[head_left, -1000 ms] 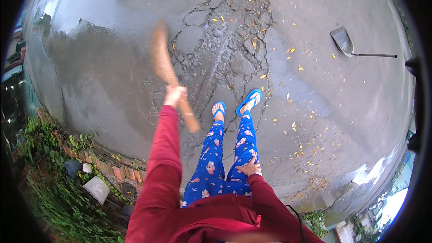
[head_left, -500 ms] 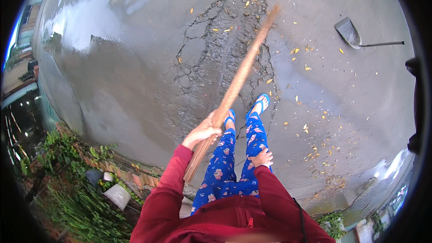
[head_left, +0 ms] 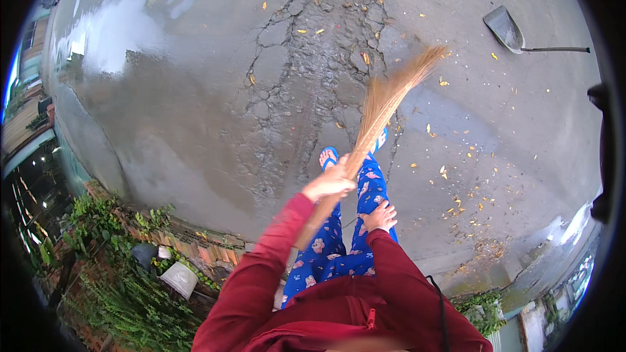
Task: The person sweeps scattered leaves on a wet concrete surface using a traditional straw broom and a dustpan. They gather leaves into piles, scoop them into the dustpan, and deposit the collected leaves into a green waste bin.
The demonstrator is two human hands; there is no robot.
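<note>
My left hand (head_left: 330,183) is closed around the handle of a straw broom (head_left: 391,94). The broom slants up to the right, its light brown bristles fanned and bent at the tip, partly blurred. Its handle end reaches back past my wrist over my left leg. My right hand (head_left: 381,216) rests on my right leg near the knee, fingers laid over the blue patterned trousers. Several yellow leaves (head_left: 444,173) lie scattered on the wet ground to the right, and some lie around the broom's tip.
A grey dustpan (head_left: 505,30) with a long dark handle lies at the far right. Cracked, broken concrete (head_left: 326,52) runs ahead of my blue flip-flops (head_left: 329,156). A puddle (head_left: 117,32) shines at far left. A brick border (head_left: 215,248) with green plants is at lower left.
The broom has swung to the right, and its bristles now fan out and bend. My left hand has moved right with it. My right hand stays on my leg.
</note>
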